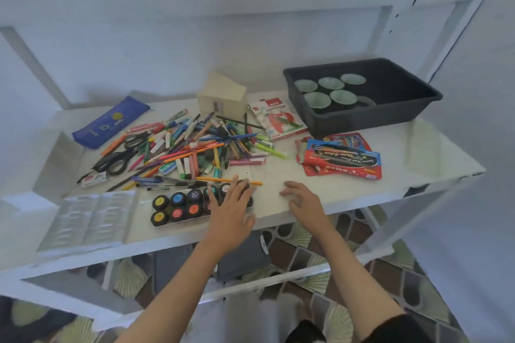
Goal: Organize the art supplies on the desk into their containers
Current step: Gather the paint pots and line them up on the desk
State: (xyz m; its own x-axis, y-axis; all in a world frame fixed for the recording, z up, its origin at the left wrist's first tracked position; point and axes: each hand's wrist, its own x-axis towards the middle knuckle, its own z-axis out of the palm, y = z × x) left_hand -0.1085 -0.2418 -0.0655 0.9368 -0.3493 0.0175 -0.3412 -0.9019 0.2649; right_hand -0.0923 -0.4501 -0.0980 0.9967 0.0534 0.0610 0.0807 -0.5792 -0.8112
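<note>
One camera rides on my head, looking forward and steeply down at the counter [418, 153] from close range. My forearms [181, 287] enter from the bottom edge, and my left hand [231, 209] and right hand [303, 203] sit just below centre. The wide lens bows the shelf frame [446, 8] at upper right; the floor [390, 273] fills the lower frame.

White desk [418, 153] carries a pen pile [195, 145], paint pots [178, 200], black bin [376, 120], blue pouch [108, 122].
</note>
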